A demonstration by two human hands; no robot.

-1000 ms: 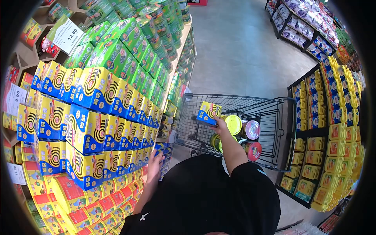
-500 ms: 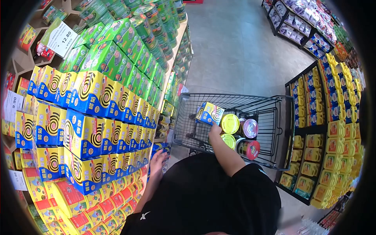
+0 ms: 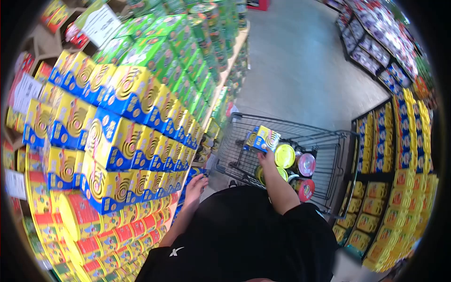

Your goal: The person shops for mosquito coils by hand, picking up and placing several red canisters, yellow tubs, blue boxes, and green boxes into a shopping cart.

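My right hand (image 3: 268, 158) reaches over the wire shopping cart (image 3: 324, 129) and grips the near edge of a yellow-and-blue mosquito coil box (image 3: 267, 138) with a spiral print. A second box of blue and yellow (image 3: 251, 139) lies just beyond it in the cart. Close by are round tins with yellow lids (image 3: 284, 155), a pink-lidded tin (image 3: 306, 164) and a red-topped one (image 3: 304, 189). My left hand (image 3: 194, 187) hovers beside the lower shelf, its fingers loosely bent and apart, with nothing seen in them.
Stacked mosquito coil boxes (image 3: 120, 136) fill the left display, above yellow-and-red tubs (image 3: 112, 239) and beside green boxes (image 3: 159, 47). A rack of yellow jugs (image 3: 404, 192) stands right of the cart. Grey floor (image 3: 300, 70) stretches ahead toward another shelf (image 3: 376, 47).
The view has swung, so the shelves and cart sit farther right. The box in my right hand has shifted slightly, showing more of the box behind. My left hand's fingers are more bent.
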